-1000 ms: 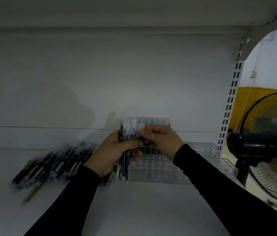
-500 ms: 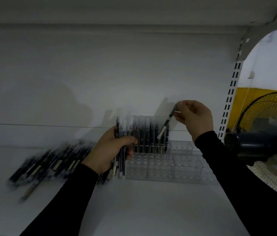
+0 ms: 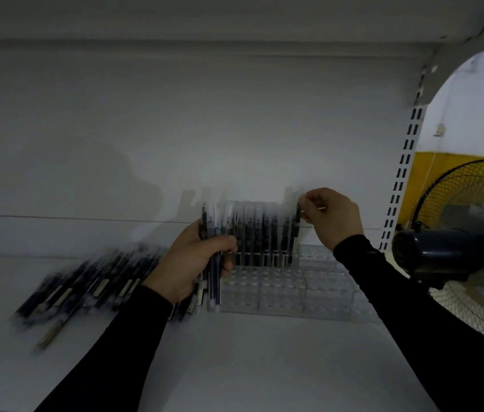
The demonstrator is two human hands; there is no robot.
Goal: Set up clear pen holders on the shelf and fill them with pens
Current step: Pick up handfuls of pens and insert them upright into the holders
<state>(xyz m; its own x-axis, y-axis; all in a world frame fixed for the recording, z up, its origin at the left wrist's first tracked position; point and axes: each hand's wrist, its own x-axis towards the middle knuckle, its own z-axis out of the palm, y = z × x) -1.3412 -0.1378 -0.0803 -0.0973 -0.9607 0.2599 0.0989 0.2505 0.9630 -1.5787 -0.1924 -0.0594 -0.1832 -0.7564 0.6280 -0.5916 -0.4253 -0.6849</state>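
Right hand [image 3: 331,217], centre-right of frame, pinches the top of one dark slim pen [image 3: 296,230] standing upright at the right end of the filled back row in the clear plastic multi-hole pen holder [image 3: 282,288]. I can't tell whether the tip is fully seated; motion blur there.

Left hand [image 3: 194,260], centre of frame, is wrapped round a bundle of dark pens with clear caps [image 3: 212,254], held upright just left of the holder.

More loose dark pens [image 3: 86,285] lie fanned on the white shelf [image 3: 235,367] at lower left, blurred.

Front rows of the holder look empty, so by my read filling is early.

Handling guess: pens are light, stiff and smooth-barrelled, so likely to slip out of a loose bundle. Pinch each near the cap end and drop it straight down. The holder looks light and could skid if a pen goes in at an angle.

Black and yellow fan [image 3: 455,248] at right edge, off the shelf.
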